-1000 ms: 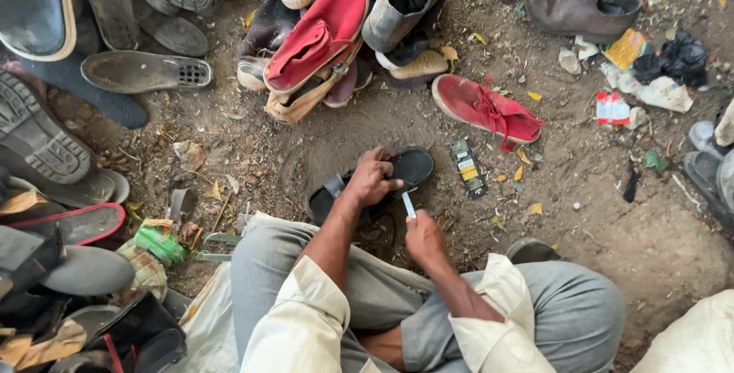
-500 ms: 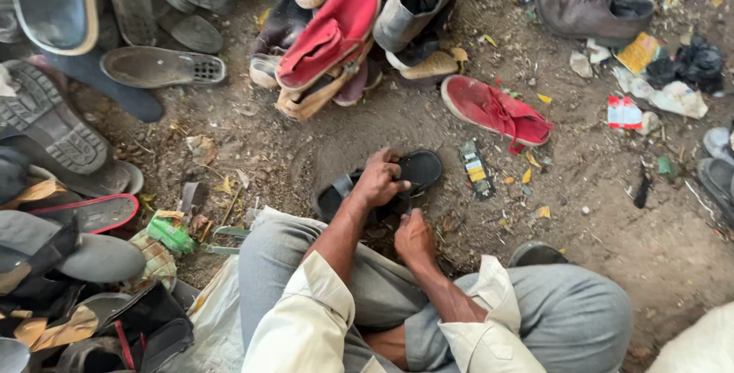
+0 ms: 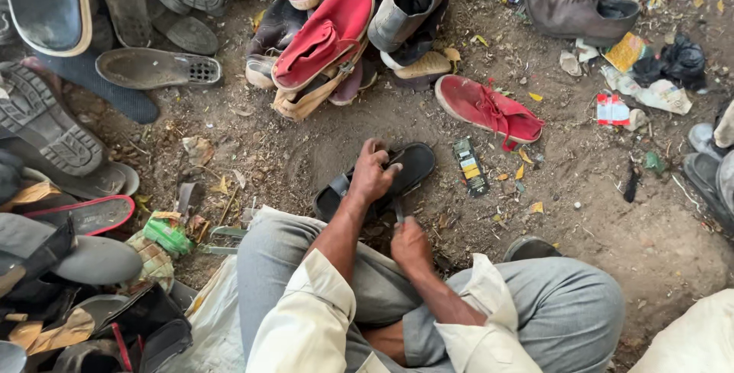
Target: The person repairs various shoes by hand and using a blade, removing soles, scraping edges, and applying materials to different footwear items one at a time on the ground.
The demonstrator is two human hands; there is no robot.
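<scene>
Dirt ground (image 3: 612,228), flat black sandal (image 3: 409,167) under left hand (image 3: 372,176), fingers curled on it

Packets and wrappers on the dirt floor

A narrow dark carton (image 3: 469,165) with yellow and green patches lies flat just right of the left grip (image 3: 372,176). Well off to the right lie a small red-and-white packet (image 3: 612,110) and, beyond it, an orange-yellow wrapper (image 3: 625,52). A crumpled green packet (image 3: 168,235) lies left of the grips.

Single head view; looks steeply down, close over lap and ground.
</scene>
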